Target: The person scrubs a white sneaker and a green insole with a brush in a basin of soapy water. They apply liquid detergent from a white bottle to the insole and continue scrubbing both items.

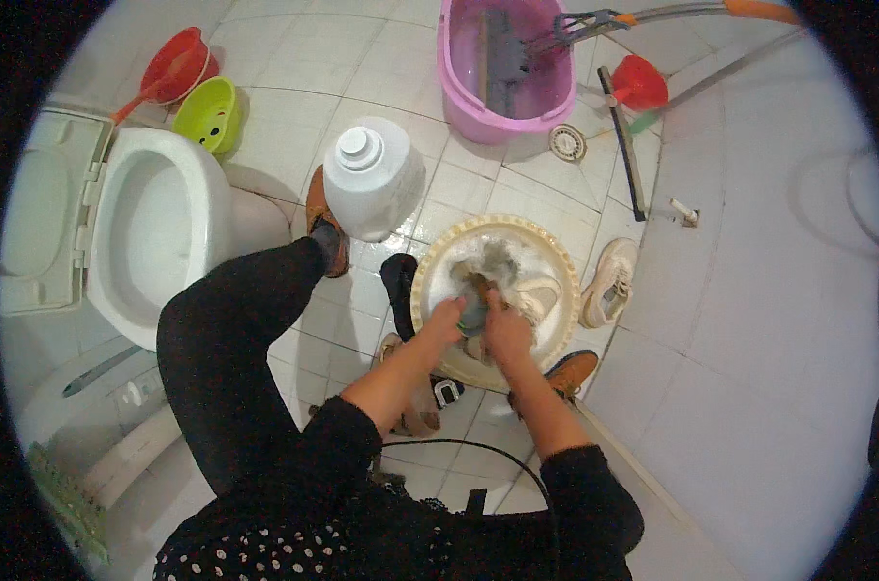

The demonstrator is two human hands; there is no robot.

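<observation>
A cream plastic basin [570, 290] with a scalloped rim stands on the tiled floor before me, with whitish suds inside. Over it, my left hand [447, 323] grips a dark grey shoe [473, 309], partly blurred. My right hand [507, 330] is closed around a brush [481, 283], its head against the shoe; motion blurs both. A pale shoe [537, 299] lies in the suds right of my hands. One cream sneaker [609, 283] rests on the floor right of the basin, and a black shoe [398, 287] lies at its left side.
A large white plastic jug [374, 181] stands left beyond the basin, near my foot. Farther off are a pink mop bucket [505, 127], a round floor drain [567, 143] and a squeegee [625, 152]. The toilet [214, 218] stands at left, near a green basin [218, 109]. A wall bounds the right.
</observation>
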